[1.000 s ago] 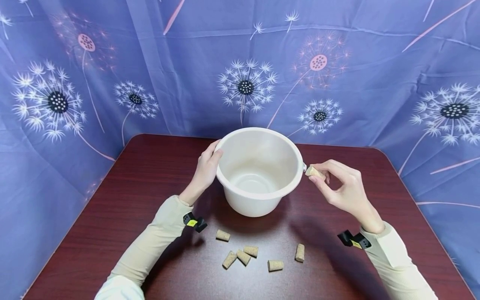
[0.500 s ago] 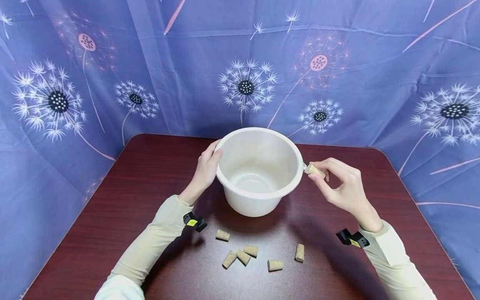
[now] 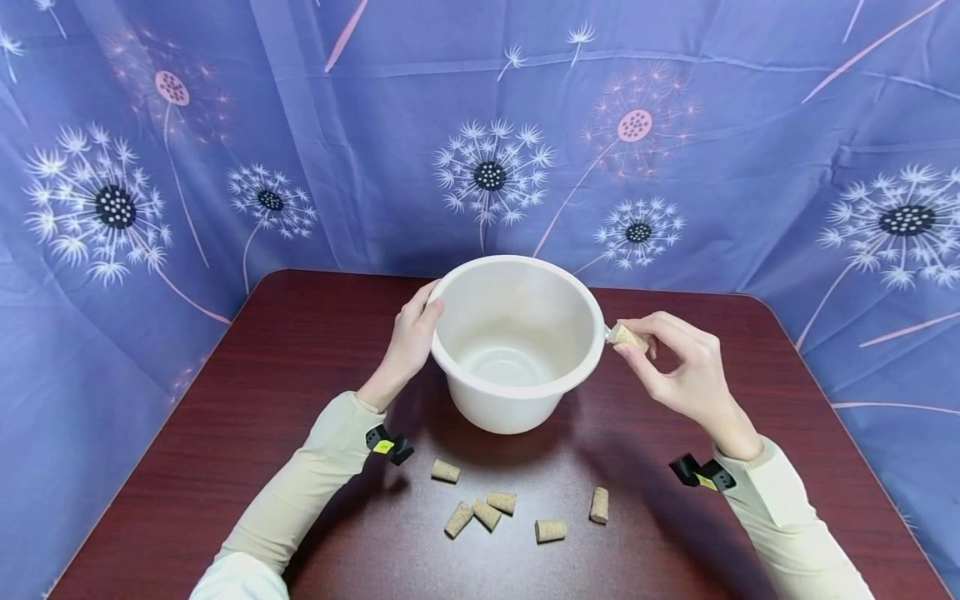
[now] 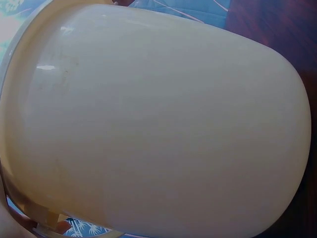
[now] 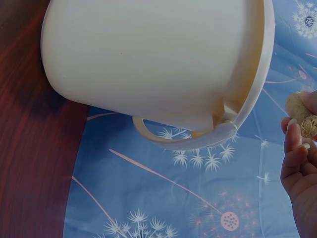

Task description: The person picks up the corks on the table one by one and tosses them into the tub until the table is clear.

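A white plastic bucket (image 3: pixel 517 412) stands upright on the dark red table. My left hand (image 3: pixel 411 333) holds its left rim, thumb over the edge and the other fingers mostly hidden behind the wall. Just outside the right rim, my right hand (image 3: pixel 686 367) pinches a cork (image 3: pixel 627 337) between thumb and fingers, above table height. From the right wrist view, the pale cork (image 5: pixel 297 106) shows at the fingertips, with a rougher, browner cork-like piece (image 5: pixel 309 127) right below it in the same fingers. The bucket's side wall (image 4: pixel 158 119) fills the left wrist view.
Several corks lie on the table in front of the bucket, among them a left one (image 3: pixel 446 471), a front one (image 3: pixel 551 531) and a right one (image 3: pixel 599 505). The bucket's handle (image 5: pixel 173 144) hangs at its back. A blue dandelion-print cloth (image 3: pixel 360 150) hangs behind the table.
My right hand has shifted very slightly left and up with the cork, closer to the bucket's rim. The left hand, the bucket and the corks on the table stay where they were.
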Available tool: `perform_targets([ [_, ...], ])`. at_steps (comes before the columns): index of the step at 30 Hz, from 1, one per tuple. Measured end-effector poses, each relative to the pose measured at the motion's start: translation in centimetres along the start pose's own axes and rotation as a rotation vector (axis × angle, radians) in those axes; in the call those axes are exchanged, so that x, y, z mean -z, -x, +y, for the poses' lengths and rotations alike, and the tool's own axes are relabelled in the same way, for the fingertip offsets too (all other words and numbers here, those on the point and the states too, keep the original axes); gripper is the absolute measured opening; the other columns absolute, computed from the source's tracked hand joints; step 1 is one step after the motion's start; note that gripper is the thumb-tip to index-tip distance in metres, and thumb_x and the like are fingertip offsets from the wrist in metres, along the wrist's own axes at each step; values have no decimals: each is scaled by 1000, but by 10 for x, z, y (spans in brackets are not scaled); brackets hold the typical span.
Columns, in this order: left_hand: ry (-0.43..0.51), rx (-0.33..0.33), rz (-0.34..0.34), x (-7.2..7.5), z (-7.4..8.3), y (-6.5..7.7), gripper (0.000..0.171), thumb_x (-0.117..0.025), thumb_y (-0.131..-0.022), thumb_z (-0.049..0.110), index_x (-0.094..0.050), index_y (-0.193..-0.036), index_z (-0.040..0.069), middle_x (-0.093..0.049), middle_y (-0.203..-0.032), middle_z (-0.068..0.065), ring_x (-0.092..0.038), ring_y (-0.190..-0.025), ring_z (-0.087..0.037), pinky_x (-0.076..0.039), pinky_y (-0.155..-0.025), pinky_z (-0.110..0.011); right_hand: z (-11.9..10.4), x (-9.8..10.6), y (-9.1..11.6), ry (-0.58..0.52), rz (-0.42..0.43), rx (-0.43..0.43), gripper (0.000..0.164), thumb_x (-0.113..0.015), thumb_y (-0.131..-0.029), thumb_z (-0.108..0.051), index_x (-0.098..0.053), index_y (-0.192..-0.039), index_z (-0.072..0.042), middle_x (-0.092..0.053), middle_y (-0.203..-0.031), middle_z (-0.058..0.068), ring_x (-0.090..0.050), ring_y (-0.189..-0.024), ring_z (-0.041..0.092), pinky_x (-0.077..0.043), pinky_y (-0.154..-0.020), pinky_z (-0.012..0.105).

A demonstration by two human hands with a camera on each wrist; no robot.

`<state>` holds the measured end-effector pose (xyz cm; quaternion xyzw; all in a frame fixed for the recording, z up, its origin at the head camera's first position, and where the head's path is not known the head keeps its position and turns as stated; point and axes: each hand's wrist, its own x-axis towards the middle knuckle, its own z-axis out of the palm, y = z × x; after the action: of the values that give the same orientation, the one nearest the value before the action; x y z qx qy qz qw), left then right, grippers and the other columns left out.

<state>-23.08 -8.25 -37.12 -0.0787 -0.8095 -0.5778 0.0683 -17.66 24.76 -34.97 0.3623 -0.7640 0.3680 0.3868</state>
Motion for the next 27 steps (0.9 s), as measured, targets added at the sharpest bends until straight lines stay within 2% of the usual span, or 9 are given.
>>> perform_targets([
  [27, -1, -10, 4, 0, -2, 0, 43, -42, -99, 20, -51, -140, 10, -58, -135, -14, -59, -114, -30, -48, -98, -44, -2, -1, -10, 0, 9, 12, 35, -69, -88, -30, -74, -93, 4, -66, -71, 9, -44, -62, 5, -34, -59, 14],
])
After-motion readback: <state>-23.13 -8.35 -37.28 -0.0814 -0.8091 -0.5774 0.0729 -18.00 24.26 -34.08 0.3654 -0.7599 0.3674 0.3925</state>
